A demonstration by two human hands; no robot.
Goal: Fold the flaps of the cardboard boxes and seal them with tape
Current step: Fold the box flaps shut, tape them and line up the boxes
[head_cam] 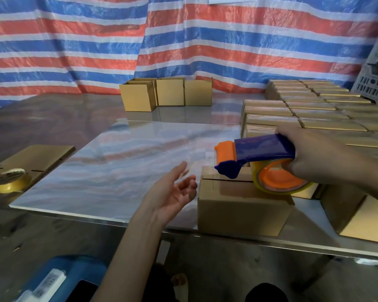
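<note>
Hovering over the box (238,205), the dispenser (260,151) had no hand bracing its target.
The right hand (310,155) gripped the dispenser right of centre, roll over the box's top by the seam; whether they touched was unclear. The left hand (172,192) lay open, palm up, just left of the box and apart from it. Unheld, the box could likely slide on the glossy table (129,153) under the pull, sending tape off the seam.
</note>
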